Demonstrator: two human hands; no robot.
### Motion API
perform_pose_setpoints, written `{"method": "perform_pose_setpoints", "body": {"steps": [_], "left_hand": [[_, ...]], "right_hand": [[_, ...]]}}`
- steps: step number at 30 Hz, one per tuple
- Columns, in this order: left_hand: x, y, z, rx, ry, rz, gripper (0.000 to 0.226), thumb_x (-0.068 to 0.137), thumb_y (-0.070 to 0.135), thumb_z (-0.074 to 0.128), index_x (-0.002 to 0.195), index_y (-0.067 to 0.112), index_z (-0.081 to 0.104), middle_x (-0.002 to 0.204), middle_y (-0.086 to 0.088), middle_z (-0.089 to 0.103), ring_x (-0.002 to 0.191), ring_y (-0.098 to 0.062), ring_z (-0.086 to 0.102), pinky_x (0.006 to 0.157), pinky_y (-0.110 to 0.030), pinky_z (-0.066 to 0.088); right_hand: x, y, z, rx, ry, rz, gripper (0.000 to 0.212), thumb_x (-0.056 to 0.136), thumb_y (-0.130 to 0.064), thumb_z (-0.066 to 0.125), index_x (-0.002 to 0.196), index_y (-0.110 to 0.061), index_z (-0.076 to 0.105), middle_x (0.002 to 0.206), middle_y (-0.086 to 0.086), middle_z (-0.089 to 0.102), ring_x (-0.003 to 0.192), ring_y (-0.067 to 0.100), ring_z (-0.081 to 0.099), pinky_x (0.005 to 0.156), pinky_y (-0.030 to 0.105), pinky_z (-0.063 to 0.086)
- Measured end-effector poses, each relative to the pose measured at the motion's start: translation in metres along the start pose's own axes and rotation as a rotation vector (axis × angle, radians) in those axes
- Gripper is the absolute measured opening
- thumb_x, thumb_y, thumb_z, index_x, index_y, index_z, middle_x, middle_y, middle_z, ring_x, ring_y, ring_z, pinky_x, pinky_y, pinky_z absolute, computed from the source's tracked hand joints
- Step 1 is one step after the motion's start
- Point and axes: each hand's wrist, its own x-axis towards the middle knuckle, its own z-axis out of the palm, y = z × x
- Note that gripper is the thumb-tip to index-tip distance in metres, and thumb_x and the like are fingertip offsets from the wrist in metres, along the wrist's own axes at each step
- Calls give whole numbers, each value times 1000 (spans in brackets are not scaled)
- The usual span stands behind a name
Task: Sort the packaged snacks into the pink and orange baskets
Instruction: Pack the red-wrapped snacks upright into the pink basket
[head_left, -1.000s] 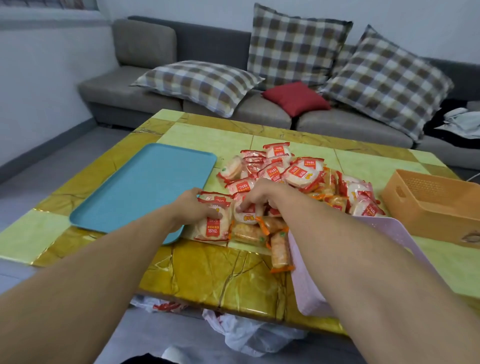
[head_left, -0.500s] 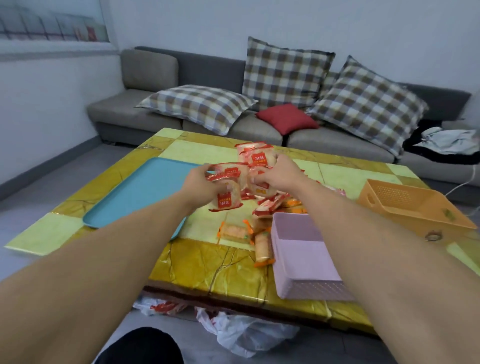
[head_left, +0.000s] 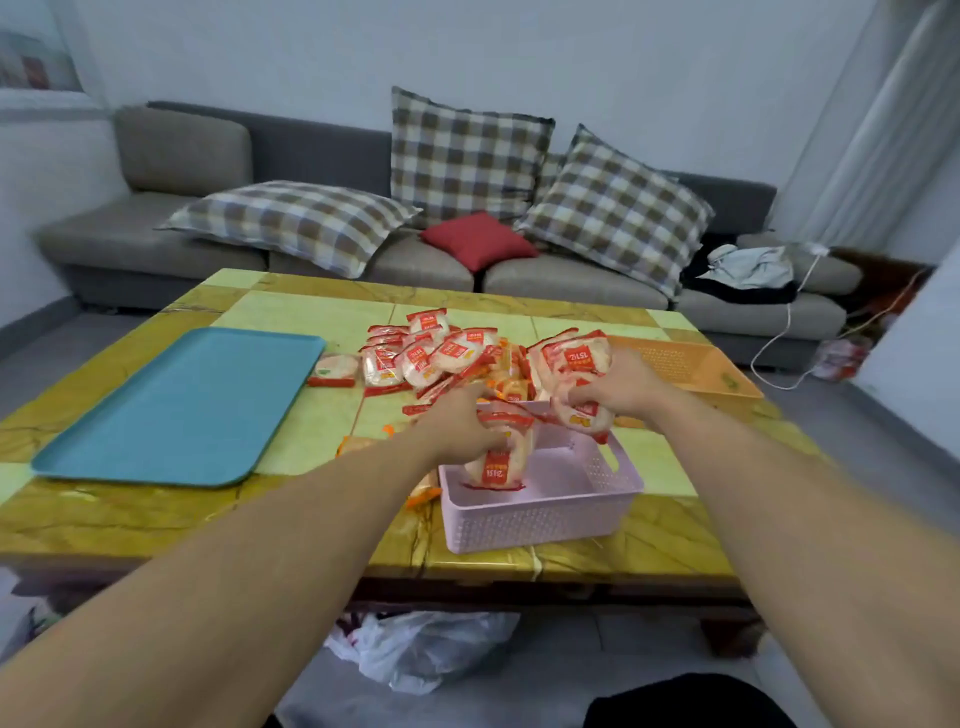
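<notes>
Two baskets sit on the worktop (head_left: 156, 519): a pink basket (head_left: 545, 512) near the front edge and an orange basket (head_left: 685, 366) further back on the right. One blue tray (head_left: 182, 410) lies at the left. The snack pile (head_left: 431, 356) behind the pink basket holds too many red-and-white packets to count. The left hand (head_left: 457, 423) grips one snack packet (head_left: 498, 457) hanging into the pink basket; the right hand (head_left: 621, 387) clutches several packets (head_left: 576, 379) above its far rim. Half a second ago, both hands held their packets over the pile.

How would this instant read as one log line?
left hand: lowering red-white packet into pink basket | right hand: holding packets | orange basket: contents unclear
</notes>
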Motion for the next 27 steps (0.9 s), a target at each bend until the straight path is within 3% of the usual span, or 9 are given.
{"method": "perform_pose_setpoints", "body": {"steps": [4, 8, 13, 15, 17, 19, 22, 25, 27], "left_hand": [[-7, -10, 15, 291, -53, 43, 72, 81, 44, 73, 145, 31, 43, 130, 5, 64, 113, -22, 61, 83, -32, 51], [-8, -17, 18, 490, -26, 56, 93, 78, 49, 76, 155, 32, 27, 149, -1, 50, 139, -27, 39, 113, -45, 36], [-9, -25, 24, 510, -24, 2, 105, 77, 42, 77, 159, 30, 13, 166, -3, 12, 151, -30, 12, 121, -48, 18], [-9, -27, 29, 485, -31, -15, 105, 80, 36, 74, 160, 28, 7, 168, -3, -3, 154, -31, 1, 124, -51, 12], [-8, -29, 32, 468, -40, -26, 104, 82, 35, 72, 161, 27, 4, 169, -2, -7, 154, -29, -7, 124, -51, 5], [-7, -29, 33, 483, -20, -42, 105, 82, 33, 71, 161, 28, 2, 168, -3, -12, 154, -29, -16, 123, -51, -4], [-5, -30, 35, 488, -9, -61, 106, 81, 32, 71, 160, 29, 0, 168, -3, -16, 153, -29, -21, 122, -52, -6], [-4, -33, 37, 456, -21, -59, 105, 82, 31, 70, 160, 29, -1, 168, -1, -14, 154, -28, -18, 123, -53, -2], [-3, -34, 37, 443, -17, -49, 104, 84, 33, 69, 160, 29, -1, 169, -1, -13, 154, -28, -17, 123, -53, 0]], "right_hand": [[-6, 16, 8, -68, -174, -19, 44, 65, -17, 92, 104, -13, 72, 96, 2, 77, 88, 19, 73, 83, 37, 60], [-11, 22, 31, -62, -306, -20, 48, 64, -25, 93, 106, -12, 74, 97, 1, 78, 89, 18, 75, 85, 40, 61], [-14, 31, 52, 89, -353, 49, 56, 68, -32, 93, 115, -13, 67, 99, 4, 78, 91, 20, 76, 85, 45, 62], [-15, 33, 57, 21, -423, 71, 75, 71, -42, 90, 130, -10, 59, 110, 4, 75, 99, 21, 73, 86, 44, 61], [-16, 34, 61, -185, -489, 115, 111, 67, -63, 84, 154, -19, 30, 136, 4, 61, 115, 24, 62, 87, 39, 56], [-14, 35, 64, -325, -475, 148, 128, 63, -82, 71, 159, -16, 18, 150, 7, 49, 130, 29, 52, 101, 41, 47], [-6, 41, 67, -309, -372, 159, 111, 73, -90, 47, 154, -15, 37, 153, 9, 47, 135, 32, 48, 112, 46, 39], [-6, 41, 69, -425, -427, 101, 76, 91, -68, 54, 147, -17, 51, 145, 8, 56, 128, 29, 54, 110, 42, 43], [-10, 34, 71, -483, -509, 61, 68, 90, -64, 61, 142, -20, 56, 139, 2, 59, 123, 24, 56, 107, 39, 45]]}}
